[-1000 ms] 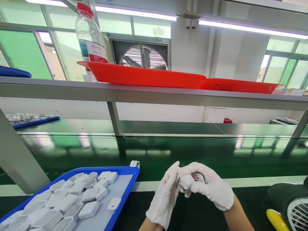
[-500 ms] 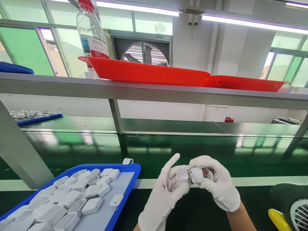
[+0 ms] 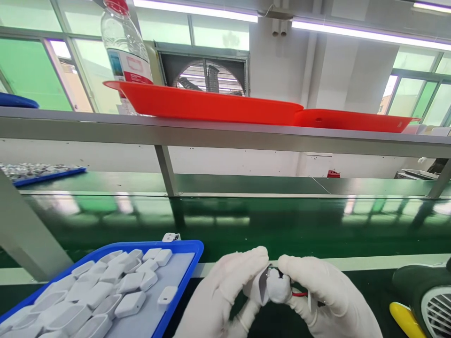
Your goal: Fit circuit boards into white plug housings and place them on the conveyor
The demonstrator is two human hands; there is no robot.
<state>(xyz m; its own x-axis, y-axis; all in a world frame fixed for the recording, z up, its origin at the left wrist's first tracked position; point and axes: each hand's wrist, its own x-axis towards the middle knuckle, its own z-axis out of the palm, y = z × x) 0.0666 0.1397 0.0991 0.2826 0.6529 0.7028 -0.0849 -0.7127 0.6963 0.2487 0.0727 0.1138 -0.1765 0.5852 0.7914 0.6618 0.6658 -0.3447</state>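
White casing [image 3: 259,287], small and hollow-looking, is up between the two gloved hands, above the dark desk [image 3: 378,288] and to the right of the blue tray [image 3: 197,254]. The left hand [image 3: 221,291] pinches it from its outer side, fingers above and thumb below. The right hand [image 3: 333,291] is closed in a like pinch around a rounded white part [image 3: 278,286], right beside the casing; whether the two parts are joined is hard to tell. A red wire [image 3: 299,294] shows between that part and the right palm.

The casing looks like thin moulded plastic, so it is probably light and stiff, with smooth walls that could slip under fabric gloves. Its outer faces seem the safest hold, with light pressure, away from the open edge. The rounded part probably calls for more care: the wire looks thin and could pull loose if tugged or trapped, so gripping the white body is better than the lead. Similar white pieces [image 3: 130,305] lie heaped in the tray, hard-looking and smooth.
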